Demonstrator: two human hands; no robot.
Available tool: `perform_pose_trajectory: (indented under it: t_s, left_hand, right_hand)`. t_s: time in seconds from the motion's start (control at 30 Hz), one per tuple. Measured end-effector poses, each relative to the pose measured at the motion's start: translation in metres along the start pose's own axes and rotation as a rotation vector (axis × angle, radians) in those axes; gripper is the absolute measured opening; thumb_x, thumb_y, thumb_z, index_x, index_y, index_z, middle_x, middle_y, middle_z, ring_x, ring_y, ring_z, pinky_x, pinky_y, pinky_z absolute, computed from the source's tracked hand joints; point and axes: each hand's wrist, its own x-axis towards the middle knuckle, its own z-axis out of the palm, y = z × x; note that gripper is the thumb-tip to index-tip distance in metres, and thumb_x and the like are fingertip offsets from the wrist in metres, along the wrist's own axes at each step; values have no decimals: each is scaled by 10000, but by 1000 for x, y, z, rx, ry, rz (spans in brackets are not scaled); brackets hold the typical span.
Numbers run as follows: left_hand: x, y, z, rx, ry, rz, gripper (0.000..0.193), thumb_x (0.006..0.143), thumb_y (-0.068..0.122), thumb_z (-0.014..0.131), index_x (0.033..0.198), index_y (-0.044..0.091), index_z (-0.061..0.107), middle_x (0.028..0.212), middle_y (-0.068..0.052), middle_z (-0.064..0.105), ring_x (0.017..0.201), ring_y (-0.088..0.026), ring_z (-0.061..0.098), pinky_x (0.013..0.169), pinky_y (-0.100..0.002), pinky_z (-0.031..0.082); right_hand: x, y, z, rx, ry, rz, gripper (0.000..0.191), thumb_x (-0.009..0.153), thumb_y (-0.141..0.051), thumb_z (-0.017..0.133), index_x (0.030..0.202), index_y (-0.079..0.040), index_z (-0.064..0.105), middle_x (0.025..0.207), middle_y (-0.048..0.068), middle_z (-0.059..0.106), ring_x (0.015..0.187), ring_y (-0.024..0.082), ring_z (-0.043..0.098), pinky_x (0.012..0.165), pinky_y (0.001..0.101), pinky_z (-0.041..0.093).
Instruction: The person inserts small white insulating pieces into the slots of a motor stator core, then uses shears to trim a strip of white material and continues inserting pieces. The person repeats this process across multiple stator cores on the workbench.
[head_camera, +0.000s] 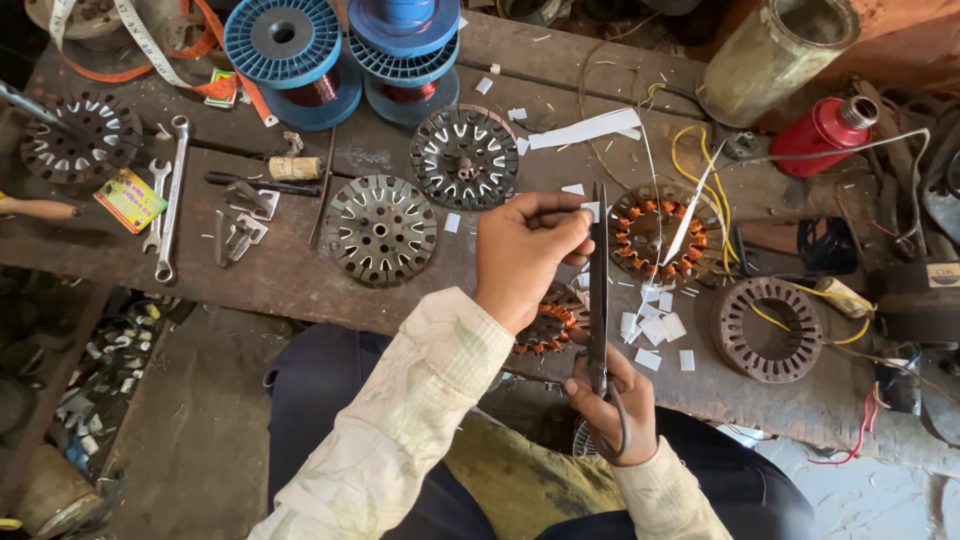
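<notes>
Nearest the camera, the right hand (612, 408) grips the handles of a long pair of dark scissors (598, 290), fingers closed through and around the loops. Its blades run straight up, away from the person, and look closed or nearly so. The left hand (525, 250), reaching out of a pale patterned sleeve (400, 420), pinches a small white paper slip (590, 211) between thumb and fingertips, right against the upper part of the blades.

Both hands hover above the near edge of a worn wooden tabletop (300, 280). Just under the left wrist lies a round stator with orange windings (550, 325), partly hidden. Beside it, a scatter of small cut white paper pieces (655, 330) rests on the wood. Beyond the scissors' tip sits a second wound stator (660, 235) with white strips and yellow wires rising from it. To the right lies a bare rusty stator ring (768, 330).

Farther left sit slotted metal discs (380, 230), one more behind (465, 157), two spanners (170, 200) and blue wire spools (285, 45). A red canister (825, 130) lies at the far right.
</notes>
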Motion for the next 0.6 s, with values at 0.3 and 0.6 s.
perform_pose_trajectory:
  t_s: [0.3,0.6]
  left_hand:
    - [0,-2,-1,-17,-11,7,201,897,19,747,1064,-85,707,859,-93,745,687,-126,717,596,-267,601]
    - [-1,-8,-1,-62,-40,99,275,894,-34,673,1169,-29,682,951,-69,729,770,-91,677,695,-258,588]
  right_hand:
    - [0,-1,-3,10,-3,9,627,813,87,676,1418,110,514,814,-9,516,691,67,467,601,226,395]
    - [-4,-11,1,-119,4,-145,631,867,-12,727,1448,115,515,810,-20,508,718,60,455,641,209,361]
